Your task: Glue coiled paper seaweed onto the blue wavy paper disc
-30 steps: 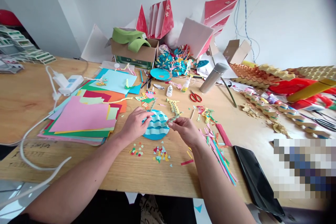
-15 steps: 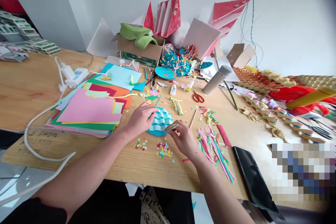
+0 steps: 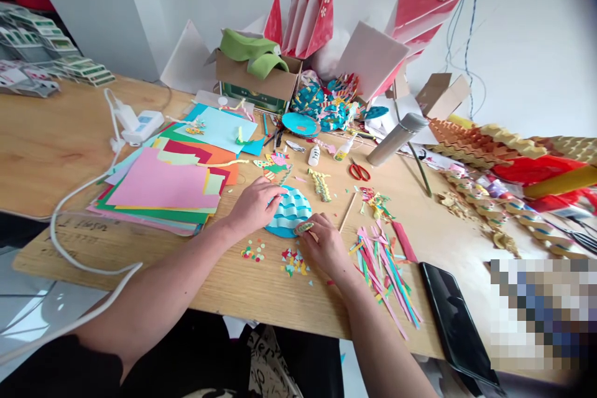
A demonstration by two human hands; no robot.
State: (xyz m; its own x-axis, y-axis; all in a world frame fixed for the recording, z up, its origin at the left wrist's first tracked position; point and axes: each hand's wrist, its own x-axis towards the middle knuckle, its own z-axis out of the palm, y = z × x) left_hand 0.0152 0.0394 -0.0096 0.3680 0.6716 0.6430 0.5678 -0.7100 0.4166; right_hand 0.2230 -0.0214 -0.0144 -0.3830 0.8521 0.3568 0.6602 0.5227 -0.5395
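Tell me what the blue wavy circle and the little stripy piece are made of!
The blue wavy circle looks like matte paper or card: its waves are layers with crisp cut edges. The little stripy piece, pinched by the right hand, seems to be paper too, though it is small to tell.

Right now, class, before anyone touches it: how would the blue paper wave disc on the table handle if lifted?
The blue paper wave disc is probably very light for its size, since it appears to be made of paper. Its raised, layered waves would likely crush under a firm grip. Its thin edge may also flex, so it seems safer to support it from underneath.
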